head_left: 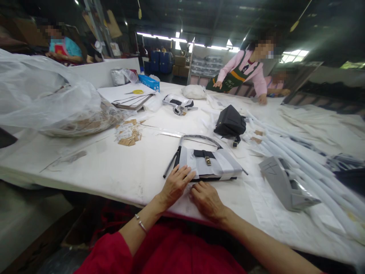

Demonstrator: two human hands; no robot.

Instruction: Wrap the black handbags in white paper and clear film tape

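Note:
A black handbag (207, 161) wrapped in pale tissue lies before me on the white table, its gold clasp showing and its wrapped handle arched behind. My left hand (177, 183) rests with fingers stretched out on the tissue at the bag's near left corner. Close to the bag's front edge, my right hand (207, 199) is closed with its fingers curled under; whatever they hold, if anything, is hidden. Behind the bag to the right sits a second black bag (230, 121).
Tagged brown cards (129, 133) lie in a pile at left, by a big clear plastic bag (51, 95). Yellow scissors (138, 91) rest on stacked sheets. A grey holder (285, 184) and long white rolls (299, 163) occupy the right. Across the table stands a co-worker (242, 72).

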